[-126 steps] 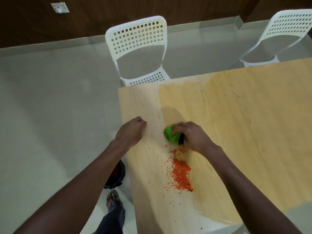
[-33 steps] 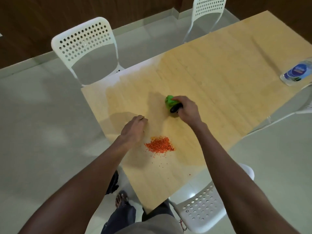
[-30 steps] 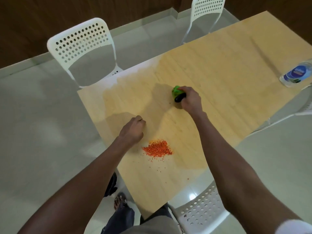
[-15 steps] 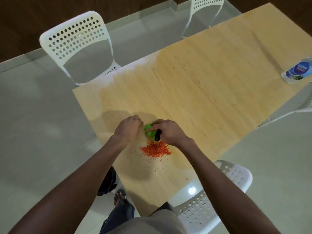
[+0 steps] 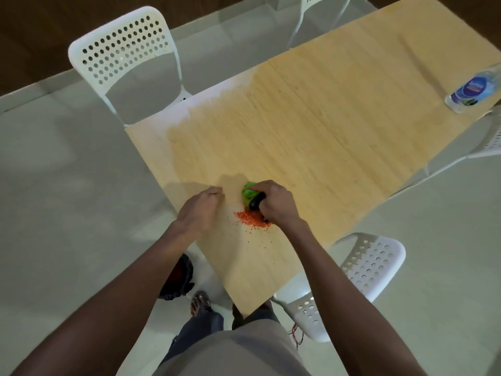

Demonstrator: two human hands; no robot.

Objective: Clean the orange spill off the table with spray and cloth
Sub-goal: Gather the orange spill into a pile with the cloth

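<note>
A small heap of orange grains, the orange spill [image 5: 250, 219], lies on the light wooden table [image 5: 311, 126] near its left end, with a few stray grains scattered toward me. My right hand [image 5: 273, 203] is shut on a bunched green cloth [image 5: 248, 193] with a dark part showing, pressed to the table just beyond the heap. My left hand [image 5: 202, 208] rests on the table left of the heap, fingers curled in, holding nothing that I can see. A clear bottle with a blue label [image 5: 473, 89] lies at the far right edge.
White perforated chairs stand around the table: one at the far left end [image 5: 124, 58], one at the top [image 5: 320, 12], one near my right side [image 5: 363, 270], one at the right edge [image 5: 490, 142]. A dark bin [image 5: 177, 278] sits on the floor by my feet.
My right hand swept the cloth from farther up the table back toward the orange heap, which is now gathered tighter. In the last half second the cloth shifted slightly right; the left hand stayed put.
</note>
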